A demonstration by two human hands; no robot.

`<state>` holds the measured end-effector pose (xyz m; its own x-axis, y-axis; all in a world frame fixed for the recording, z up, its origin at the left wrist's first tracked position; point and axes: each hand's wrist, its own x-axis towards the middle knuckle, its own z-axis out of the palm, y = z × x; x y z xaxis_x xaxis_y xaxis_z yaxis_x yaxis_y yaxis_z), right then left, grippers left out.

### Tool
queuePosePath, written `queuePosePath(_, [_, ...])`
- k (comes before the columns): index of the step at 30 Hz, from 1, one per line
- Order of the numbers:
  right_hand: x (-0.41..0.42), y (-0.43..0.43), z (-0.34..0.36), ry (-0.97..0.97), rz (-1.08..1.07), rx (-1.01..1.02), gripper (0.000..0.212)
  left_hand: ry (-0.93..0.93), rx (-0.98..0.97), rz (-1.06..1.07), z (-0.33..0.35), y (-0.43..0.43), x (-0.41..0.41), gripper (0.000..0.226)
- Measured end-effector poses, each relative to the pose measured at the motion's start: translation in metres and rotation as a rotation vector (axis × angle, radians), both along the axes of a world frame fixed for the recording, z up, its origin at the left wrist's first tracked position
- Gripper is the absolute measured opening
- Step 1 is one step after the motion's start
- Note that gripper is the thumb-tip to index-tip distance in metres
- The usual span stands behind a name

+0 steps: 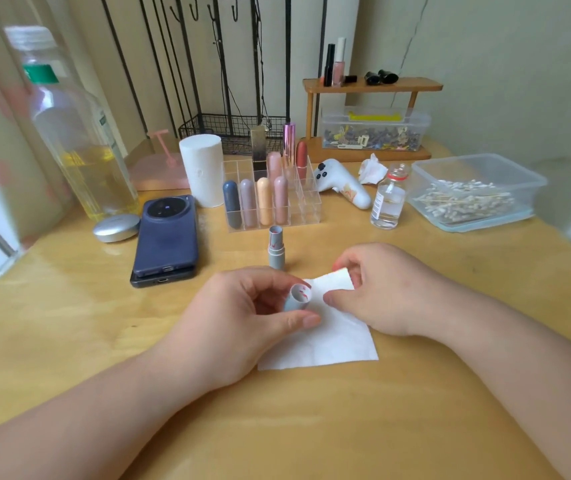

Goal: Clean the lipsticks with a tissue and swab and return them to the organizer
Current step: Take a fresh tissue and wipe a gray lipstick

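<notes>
Left hand (242,323) – thumb and fingers clamped on red-smeared cap (298,297), open end toward camera, at tissue (332,344) edge. Right hand (381,289) pinches tissue's far corner, lifted – rest flat on table (311,427). Capless tube (276,249) upright, just before organizer (306,209).

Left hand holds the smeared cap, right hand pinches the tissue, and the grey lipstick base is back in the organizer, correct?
No. The head view shows the grey lipstick base standing upright on the table in front of the organizer, not in it. The left hand does hold the smeared cap and the right hand pinches the tissue.
</notes>
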<state>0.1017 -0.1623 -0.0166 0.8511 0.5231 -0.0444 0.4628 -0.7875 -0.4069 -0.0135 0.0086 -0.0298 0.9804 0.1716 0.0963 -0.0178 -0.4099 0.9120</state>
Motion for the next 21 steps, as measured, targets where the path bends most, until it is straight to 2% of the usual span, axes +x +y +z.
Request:
queuePosePath(1, [0.0,0.002,-0.001,-0.006,-0.009,-0.016,0.025,0.004,0.0,-0.013,0.0,0.001,0.0,0.022])
queuePosePath(3, [0.0,0.001,-0.003,0.002,0.009,0.012,0.025,-0.011,0.019,-0.028,0.0,0.002,0.0,0.027])
queuePosePath(5, [-0.003,-0.003,-0.002,0.093,0.061,0.139,0.024,-0.049,0.058,-0.025,0.0,0.003,0.002,0.028])
queuePosePath(7, [-0.006,-0.009,0.006,0.305,0.15,0.348,0.026,-0.08,0.078,-0.031,0.001,0.004,0.001,0.028])
queuePosePath(9, [-0.009,-0.017,0.018,0.583,0.268,0.566,0.013,-0.093,0.081,-0.071,0.003,0.004,-0.003,0.03])
queuePosePath(11, [-0.01,-0.022,0.027,0.798,0.346,0.682,0.019,-0.095,0.014,-0.159,0.006,0.001,-0.008,0.027])
queuePosePath(13, [-0.011,-0.024,0.029,0.918,0.389,0.756,0.021,-0.096,-0.118,-0.22,0.009,-0.001,-0.011,0.023])
queuePosePath(15, [-0.011,-0.021,0.028,0.994,0.357,0.834,0.01,-0.09,-0.248,-0.189,0.013,-0.002,-0.012,0.021])
queuePosePath(18, [-0.009,-0.017,0.024,1.035,0.239,0.883,0.032,-0.06,-0.355,-0.061,0.018,-0.002,-0.011,0.025])
queuePosePath(21, [-0.012,-0.014,0.027,1.207,0.306,0.907,0.048,-0.077,-0.408,0.061,0.021,-0.002,-0.01,0.026])
